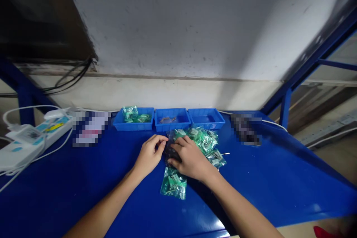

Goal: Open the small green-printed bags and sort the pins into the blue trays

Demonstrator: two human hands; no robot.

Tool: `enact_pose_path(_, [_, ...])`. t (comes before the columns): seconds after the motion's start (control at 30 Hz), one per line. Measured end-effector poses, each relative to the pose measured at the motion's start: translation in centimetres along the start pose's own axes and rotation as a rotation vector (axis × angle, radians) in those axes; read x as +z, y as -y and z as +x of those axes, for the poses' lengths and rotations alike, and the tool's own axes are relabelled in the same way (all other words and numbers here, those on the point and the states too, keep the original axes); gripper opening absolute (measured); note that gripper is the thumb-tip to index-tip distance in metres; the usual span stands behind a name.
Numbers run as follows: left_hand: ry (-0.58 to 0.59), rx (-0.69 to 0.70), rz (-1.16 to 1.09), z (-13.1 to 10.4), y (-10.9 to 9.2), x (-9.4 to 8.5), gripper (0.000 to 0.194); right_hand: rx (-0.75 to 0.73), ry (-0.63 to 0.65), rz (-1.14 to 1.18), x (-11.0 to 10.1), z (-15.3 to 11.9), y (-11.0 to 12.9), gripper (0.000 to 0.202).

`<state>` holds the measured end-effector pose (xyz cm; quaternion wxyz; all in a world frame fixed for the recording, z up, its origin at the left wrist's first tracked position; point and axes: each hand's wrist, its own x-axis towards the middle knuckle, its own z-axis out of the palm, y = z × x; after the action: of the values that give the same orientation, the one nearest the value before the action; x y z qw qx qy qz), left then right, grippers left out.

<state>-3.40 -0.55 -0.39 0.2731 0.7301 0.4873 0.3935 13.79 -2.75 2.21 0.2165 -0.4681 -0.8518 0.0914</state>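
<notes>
A dark, see-through plastic bag [169,151] lies at the middle of the blue table, between my hands. My left hand [149,154] has thumb and forefinger closed at the bag's left edge. Curled over its right side, my right hand [191,158] grips the bag and partly hides it. Just below lies a green-tinted plastic packet [174,184] with small pale parts inside. A heap of similar green packets [202,139] sits behind and right of my right hand, with another packet [216,159] at its near right edge.
Three blue bins stand in a row along the wall: the left bin [134,126] holds green packets, the middle bin [173,124] a few small parts, and the right bin [206,122] shows its bare floor. A white power strip [36,143] with cables lies left. Blurred-out items flank the bins.
</notes>
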Motion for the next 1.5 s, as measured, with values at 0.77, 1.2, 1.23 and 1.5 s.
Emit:
enact_pose_path(0.77, [0.059, -0.174, -0.462, -0.2, -1.5, -0.7, 0.017, 0.006, -0.373, 0.169, 0.1, -0.2, 1.0, 0.019])
enact_pose_path(1.2, [-0.088, 0.249, 0.384, -0.5, -1.1, -0.3, 0.019, 0.186, -0.746, 0.303, -2.1, 0.9, -0.2, 0.019])
enact_pose_path(1.23, [-0.103, 0.178, 0.42, -0.5, -0.8, -0.2, 0.023, 0.16, -0.847, 0.227, -2.9, 1.2, -0.7, 0.019])
enact_pose_path(1.5, [-0.057, 0.022, 0.529, -0.4, 0.4, 0.3, 0.029, 0.125, -0.558, -0.05, -2.8, 2.9, -3.7, 0.051])
